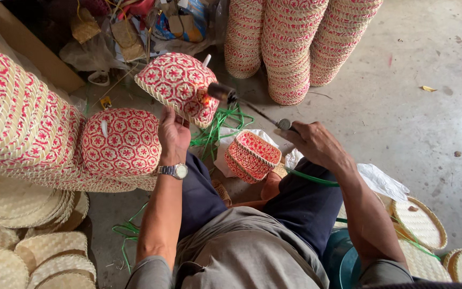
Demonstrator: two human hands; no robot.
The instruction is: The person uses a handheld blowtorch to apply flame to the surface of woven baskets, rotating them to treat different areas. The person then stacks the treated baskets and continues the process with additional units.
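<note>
— While the left hand (173, 136) grips the rim of a red-and-cream woven basket (180, 85), fingers curled shut on its edge and a wristwatch (174, 170) on the wrist, what does the right one do?

— The right hand (316, 143) is closed around the handle of a long thin tool (252, 109). Its dark head touches the basket's lower edge, where a small orange glow shows.

— Where is that basket?

— Held up, tilted, bottom toward the camera, above the person's knees. What is inside cannot be seen.

— Other containers?

— A smaller woven box (252, 154) lies tipped on white plastic just beyond the knees; only its patterned outside shows. A second round basket (120, 142) sits bottom-out beside the left hand, against a nested stack of baskets (17, 123) cut off by the left edge. Three more tall stacks (295, 43) stand at the top, their upper ends out of frame.

— Anything else?

— Plain straw lids (33, 241) piled lower left, more lids (421, 222) lower right, partly cropped. Green strapping (217, 126) tangles on the concrete floor (418, 96). A blue tub (343, 262) is mostly hidden behind the right arm. The clutter of bags (135, 27) at the top is too jumbled to sort out.
</note>
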